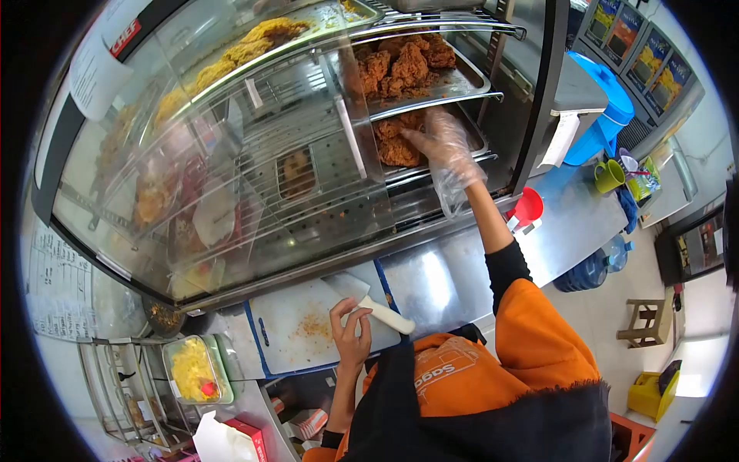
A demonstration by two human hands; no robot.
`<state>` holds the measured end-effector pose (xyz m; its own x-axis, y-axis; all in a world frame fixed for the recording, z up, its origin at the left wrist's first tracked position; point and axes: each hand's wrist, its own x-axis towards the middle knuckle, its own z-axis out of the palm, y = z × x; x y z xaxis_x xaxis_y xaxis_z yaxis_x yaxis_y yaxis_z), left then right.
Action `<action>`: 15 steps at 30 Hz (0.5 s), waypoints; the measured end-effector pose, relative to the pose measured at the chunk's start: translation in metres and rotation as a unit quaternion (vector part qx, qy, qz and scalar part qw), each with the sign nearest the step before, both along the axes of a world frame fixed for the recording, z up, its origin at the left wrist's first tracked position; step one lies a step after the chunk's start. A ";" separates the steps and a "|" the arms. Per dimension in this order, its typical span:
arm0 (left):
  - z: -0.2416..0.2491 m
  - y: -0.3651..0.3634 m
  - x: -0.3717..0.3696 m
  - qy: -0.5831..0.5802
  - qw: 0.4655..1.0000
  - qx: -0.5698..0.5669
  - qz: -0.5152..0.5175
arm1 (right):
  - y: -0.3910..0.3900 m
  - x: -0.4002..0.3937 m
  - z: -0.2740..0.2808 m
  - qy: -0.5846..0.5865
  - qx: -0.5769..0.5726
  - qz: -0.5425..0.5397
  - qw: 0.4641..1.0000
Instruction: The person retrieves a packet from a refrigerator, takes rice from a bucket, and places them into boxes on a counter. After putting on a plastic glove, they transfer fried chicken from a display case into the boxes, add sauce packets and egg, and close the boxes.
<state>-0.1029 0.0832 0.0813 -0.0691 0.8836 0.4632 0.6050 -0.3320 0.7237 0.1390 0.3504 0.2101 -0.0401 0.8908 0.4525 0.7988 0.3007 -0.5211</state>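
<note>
The fried chicken [398, 146] lies on the lower tray [476, 137] inside the glass display case [231, 154], and the right hand [440, 142], covered by a clear plastic glove, reaches in with fingers spread, touching the pieces but not closed on any. The left hand [350, 333] rests bare and loosely open on the white cutting board [304, 323], fingertips beside the handle of the cleaver [368, 300]. A second tray of chicken [404, 61] sits above; a red scoop [527, 208] lies on the steel counter [462, 269].

Counted beside the glass display case [231, 154]: one white cutting board [308, 323], one cleaver [369, 300], one red scoop [528, 206]. Two trays [462, 81] of fried chicken inside, one blue jug [608, 108] right of it.
</note>
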 end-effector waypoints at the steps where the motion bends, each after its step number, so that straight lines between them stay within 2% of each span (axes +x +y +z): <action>1: -0.001 0.003 0.002 -0.004 1.000 -0.005 0.000 | 0.004 -0.001 0.007 0.004 -0.072 0.018 0.997; 2: -0.001 0.005 0.005 -0.010 1.000 -0.012 0.001 | 0.021 0.002 -0.019 -0.023 0.026 0.009 0.999; 5: 0.003 0.004 0.004 -0.016 1.000 -0.019 0.012 | -0.003 -0.008 -0.014 0.060 0.121 0.010 0.991; 6: 0.002 0.007 0.014 -0.030 0.999 -0.019 0.009 | -0.016 -0.005 -0.004 0.050 0.107 0.000 0.993; 10: 0.005 0.005 0.033 -0.055 0.998 -0.030 -0.008 | -0.036 0.008 -0.030 0.053 0.174 0.059 0.982; 13: 0.003 0.008 0.044 -0.057 0.997 -0.036 -0.032 | -0.045 0.017 -0.035 -0.020 0.301 0.050 0.952; 15: 0.003 0.010 0.043 -0.050 0.997 -0.035 -0.037 | -0.049 0.018 -0.034 0.033 0.271 0.029 0.962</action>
